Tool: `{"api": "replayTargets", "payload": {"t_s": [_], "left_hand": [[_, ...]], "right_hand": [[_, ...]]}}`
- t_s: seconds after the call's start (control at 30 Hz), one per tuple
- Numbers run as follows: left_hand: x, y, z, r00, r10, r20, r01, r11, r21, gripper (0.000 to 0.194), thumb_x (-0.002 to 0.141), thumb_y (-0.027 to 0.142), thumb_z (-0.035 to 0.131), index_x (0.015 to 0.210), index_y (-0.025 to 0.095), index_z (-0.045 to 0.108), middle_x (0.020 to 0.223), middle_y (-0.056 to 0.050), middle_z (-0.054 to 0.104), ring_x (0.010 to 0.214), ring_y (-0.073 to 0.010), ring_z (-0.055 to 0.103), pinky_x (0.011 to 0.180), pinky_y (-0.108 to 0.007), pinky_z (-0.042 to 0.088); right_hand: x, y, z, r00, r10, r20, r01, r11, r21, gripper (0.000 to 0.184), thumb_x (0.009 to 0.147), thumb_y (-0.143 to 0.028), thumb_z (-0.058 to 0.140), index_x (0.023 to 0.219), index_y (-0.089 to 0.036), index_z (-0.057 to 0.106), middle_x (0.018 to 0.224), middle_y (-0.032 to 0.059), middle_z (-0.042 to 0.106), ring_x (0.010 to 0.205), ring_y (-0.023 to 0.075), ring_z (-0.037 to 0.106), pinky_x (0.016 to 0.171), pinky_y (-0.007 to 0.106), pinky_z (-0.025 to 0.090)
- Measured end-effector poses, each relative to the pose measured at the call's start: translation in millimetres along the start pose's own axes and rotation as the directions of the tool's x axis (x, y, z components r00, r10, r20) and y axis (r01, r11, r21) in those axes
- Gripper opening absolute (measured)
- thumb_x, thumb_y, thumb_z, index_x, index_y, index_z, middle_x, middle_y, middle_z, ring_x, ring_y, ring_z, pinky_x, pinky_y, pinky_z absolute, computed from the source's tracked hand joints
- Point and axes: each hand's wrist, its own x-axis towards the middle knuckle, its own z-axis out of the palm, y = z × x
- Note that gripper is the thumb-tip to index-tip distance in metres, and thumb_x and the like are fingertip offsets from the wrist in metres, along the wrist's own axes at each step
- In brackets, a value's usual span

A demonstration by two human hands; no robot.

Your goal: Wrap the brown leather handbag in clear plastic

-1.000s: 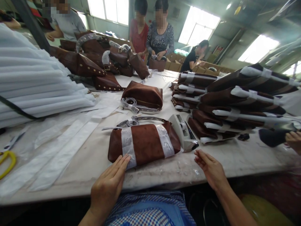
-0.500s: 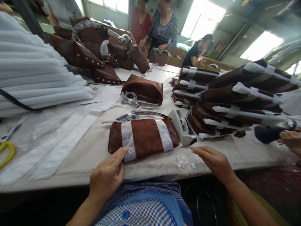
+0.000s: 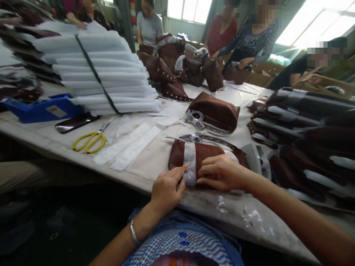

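A brown leather bag point(image 3: 205, 152) lies flat at the near edge of the table point(image 3: 155, 159), banded with white wrapping strips point(image 3: 190, 162). My left hand point(image 3: 166, 188) touches the left strip with its fingertips at the bag's front edge. My right hand point(image 3: 222, 171) rests palm-down on top of the bag, fingers curled over it and pressing beside that strip. The bag's wrapped strap point(image 3: 199, 138) lies just behind it. Neither hand lifts the bag.
Another brown bag point(image 3: 215, 111) sits behind. Stacks of wrapped bags point(image 3: 302, 129) fill the right side. White foam sheets point(image 3: 102, 77) are piled at left, with yellow scissors point(image 3: 88, 141), a phone point(image 3: 73, 123), loose paper strips point(image 3: 130, 146) and a blue tray point(image 3: 41, 109). Several people work at the far side.
The view has swung left. My right hand moved from the table edge onto the bag; my left hand slid up to the left white strip.
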Motion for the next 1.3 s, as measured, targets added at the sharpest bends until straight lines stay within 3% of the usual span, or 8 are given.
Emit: {"api": "replayTargets", "payload": {"t_s": [0.23,0.37,0.7,0.83,0.93,1.07,1.17,1.3], "left_hand": [[-3,-4,10.4,0.998,-0.025,-0.061,0.026,1.000,0.008,0.061,0.093,0.020,0.056,0.150,0.032,0.036,0.132,0.000,0.065,0.112,-0.0182,0.066,0.091,-0.032,0.056],[-5,-5,12.7,0.996,-0.029,-0.079,0.031,0.999,0.022,0.064,0.093,0.021,0.058,0.151,0.030,0.033,0.132,0.000,0.065,0.110,-0.0187,0.067,0.089,-0.033,0.057],[-7,-5,11.5,0.997,0.069,-0.018,-0.068,0.995,0.079,0.045,0.093,0.013,0.054,0.134,0.030,0.056,0.138,0.000,0.061,0.125,-0.0195,0.059,0.094,-0.033,0.054],[-8,-5,12.5,0.996,0.082,-0.020,-0.079,0.989,0.128,0.046,0.092,0.012,0.055,0.134,0.031,0.056,0.137,0.002,0.061,0.124,-0.0188,0.060,0.090,-0.033,0.056],[-8,-6,13.7,0.996,0.090,-0.019,-0.086,0.985,0.152,0.045,0.092,0.012,0.054,0.133,0.030,0.057,0.137,0.001,0.061,0.124,-0.0188,0.060,0.090,-0.032,0.056],[-9,-4,16.4,0.996,0.084,-0.022,-0.080,0.985,0.151,0.047,0.092,0.011,0.053,0.134,0.031,0.055,0.139,0.002,0.059,0.126,-0.0208,0.058,0.093,-0.036,0.056],[-7,-2,17.3,0.997,0.032,-0.065,-0.028,0.998,0.056,0.043,0.093,0.011,0.054,0.130,0.032,0.059,0.136,0.002,0.062,0.126,-0.0201,0.058,0.098,-0.036,0.056],[-2,2,11.6,0.989,-0.101,-0.110,0.081,0.982,-0.172,0.029,0.092,0.014,0.058,0.114,0.029,0.069,0.122,0.002,0.070,0.117,-0.0170,0.064,0.104,-0.033,0.055]], "right_hand": [[59,25,2,0.964,0.051,0.260,0.022,0.962,-0.270,0.026,0.091,-0.041,0.058,0.078,-0.023,0.073,0.074,0.0030,0.073,0.063,0.0152,0.061,0.055,0.029,0.027],[76,23,-1,0.946,0.131,0.296,-0.002,0.917,-0.399,0.025,0.086,-0.047,0.066,0.078,-0.026,0.076,0.071,0.0039,0.073,0.062,0.0172,0.063,0.053,0.030,0.024],[105,28,-8,0.920,0.128,0.370,0.091,0.850,-0.519,0.035,0.076,-0.057,0.076,0.071,-0.023,0.077,0.065,0.0052,0.071,0.059,0.0171,0.064,0.051,0.027,0.028],[108,48,-15,0.928,0.201,0.315,-0.010,0.855,-0.518,0.049,0.071,-0.071,0.072,0.072,-0.022,0.077,0.064,0.0062,0.071,0.058,0.0180,0.063,0.052,0.027,0.029],[100,74,-25,0.935,0.317,0.161,-0.211,0.859,-0.466,0.054,0.064,-0.076,0.074,0.067,-0.022,0.075,0.063,0.0059,0.070,0.060,0.0197,0.063,0.055,0.027,0.032],[76,87,-25,0.886,0.443,-0.136,-0.458,0.794,-0.400,0.038,0.092,-0.053,0.059,0.088,-0.020,0.076,0.088,0.0101,0.074,0.081,0.0240,0.068,0.065,0.030,0.043],[51,69,1,0.866,0.400,-0.301,-0.480,0.835,-0.270,0.036,0.102,-0.039,0.044,0.123,-0.020,0.066,0.118,0.0093,0.070,0.105,0.0216,0.066,0.087,0.031,0.049],[27,45,56,0.891,0.240,-0.386,-0.296,0.951,-0.091,0.048,0.097,-0.039,0.053,0.141,-0.019,0.052,0.143,0.0113,0.055,0.133,0.0257,0.050,0.113,0.043,0.039]]}}
